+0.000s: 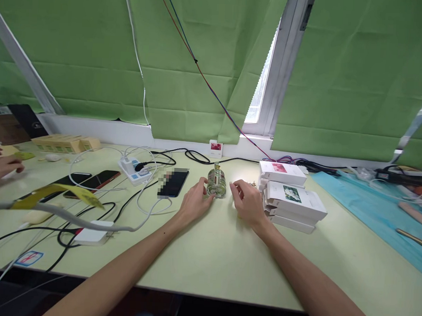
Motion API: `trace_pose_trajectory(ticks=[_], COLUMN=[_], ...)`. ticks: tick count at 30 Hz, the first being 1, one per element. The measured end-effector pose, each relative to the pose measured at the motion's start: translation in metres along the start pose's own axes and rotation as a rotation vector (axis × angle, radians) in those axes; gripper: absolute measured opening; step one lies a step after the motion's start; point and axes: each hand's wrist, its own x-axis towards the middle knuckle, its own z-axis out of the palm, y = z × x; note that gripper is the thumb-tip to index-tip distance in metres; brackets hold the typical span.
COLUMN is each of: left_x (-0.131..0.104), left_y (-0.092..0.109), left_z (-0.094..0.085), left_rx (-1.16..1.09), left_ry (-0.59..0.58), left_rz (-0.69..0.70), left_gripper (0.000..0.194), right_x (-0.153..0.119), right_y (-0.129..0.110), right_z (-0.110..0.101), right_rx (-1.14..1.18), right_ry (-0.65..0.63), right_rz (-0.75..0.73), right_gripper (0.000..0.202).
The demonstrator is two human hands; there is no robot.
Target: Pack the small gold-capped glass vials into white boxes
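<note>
Glass bottle (217, 183), clear and gold-topped, left hand (196, 199) loosely spread against it, right hand (248, 201) curled, grip unclear

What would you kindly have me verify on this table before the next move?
1. Clear glass bottle with gold-coloured top upright: ok.
2. Left-hand grip at the bottle's side: ok.
3. Firmness of that hold: cannot tell.
4. Right-hand grip apart from the bottle: ok; anything inside the curled fingers: cannot tell.
5. White rectangular cardboard boxes stacked squarely: not ok, staggered.
6. Black flat rectangular phone apart from the bottle: ok.
</note>
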Motion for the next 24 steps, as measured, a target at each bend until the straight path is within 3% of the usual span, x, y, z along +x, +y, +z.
trace_pose_trajectory(ticks=[7,11,14,16,19,21,24], left_x=[-0.002,0.000,-0.002,-0.005,-0.012,-0.016,-0.019], left_y=[0.001,0.004,0.007,0.011,0.018,0.021,0.024], left_z=[0.001,-0.003,-0.006,-0.008,-0.008,-0.006,-0.004], left_rx=[-0.020,-0.084,-0.199,-0.257,-0.212,-0.164,-0.133], left_ry=[0.033,0.151,0.218,0.176,-0.049,-0.175,-0.263], left_rz=[0.014,0.016,0.091,0.169,0.298,0.357,0.391], left_gripper=[0.034,0.025,0.014,0.011,0.013,0.018,0.021], right_x=[0.001,0.004,0.006,0.008,0.009,0.009,0.008], right_y=[0.003,0.005,0.006,0.007,0.009,0.012,0.016], right_z=[-0.001,-0.005,-0.009,-0.010,-0.010,-0.009,-0.007], right_rx=[0.005,0.019,0.015,0.002,-0.046,-0.094,-0.172], right_ry=[0.044,0.154,0.253,0.294,0.281,0.228,0.103], right_rz=[-0.009,-0.030,-0.032,-0.036,-0.064,-0.077,-0.061], right_gripper=[0.026,0.027,0.025,0.021,0.013,0.012,0.021])
